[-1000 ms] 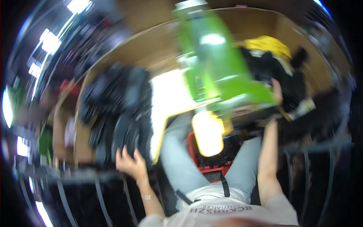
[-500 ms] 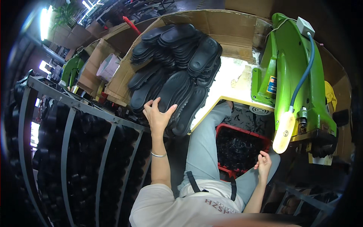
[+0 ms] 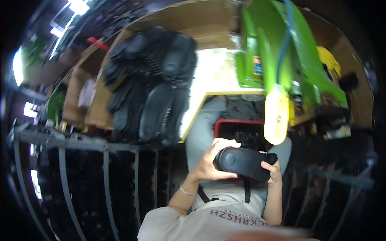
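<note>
A black shoe sole [image 3: 246, 164] lies crosswise between my hands, above my lap, its smooth upper face showing. My left hand [image 3: 212, 160] grips the rounded left end, fingers along the far edge and thumb along the near edge. At the other end my right hand [image 3: 273, 170] is closed on the sole, its thumb on top. How many soles are stacked in my hands cannot be told. Stacks of similar black soles [image 3: 155, 108] stand on the worktable [image 3: 215, 66] to the far left, blurred by motion.
A green machine [image 3: 281, 52] with a yellow-white lamp [image 3: 276, 116] rises at the right of the table. Below its yellow edge sits a red bin [image 3: 219, 126] with black scraps. Grey metal racks [image 3: 106, 176] flank me, and cardboard [image 3: 193, 16] walls the table's back.
My left hand has left the stacks and come to my lap with a sole. My right hand has closed on its other end. The view has turned right.
</note>
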`<move>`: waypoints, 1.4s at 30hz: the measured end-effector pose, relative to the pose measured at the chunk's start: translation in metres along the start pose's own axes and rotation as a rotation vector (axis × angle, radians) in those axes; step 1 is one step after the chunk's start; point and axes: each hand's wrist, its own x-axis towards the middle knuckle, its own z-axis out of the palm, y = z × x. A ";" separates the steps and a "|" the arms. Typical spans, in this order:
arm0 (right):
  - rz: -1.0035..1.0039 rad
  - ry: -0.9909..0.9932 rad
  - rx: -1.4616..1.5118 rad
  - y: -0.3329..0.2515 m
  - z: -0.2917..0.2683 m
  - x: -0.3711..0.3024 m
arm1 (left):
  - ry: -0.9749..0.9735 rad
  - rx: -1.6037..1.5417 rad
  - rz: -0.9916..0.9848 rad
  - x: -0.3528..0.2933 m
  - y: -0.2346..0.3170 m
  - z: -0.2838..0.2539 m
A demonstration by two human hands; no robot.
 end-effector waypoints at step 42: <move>-0.747 0.333 -0.126 -0.070 0.026 0.017 | 0.446 -0.552 -0.424 -0.013 -0.057 0.034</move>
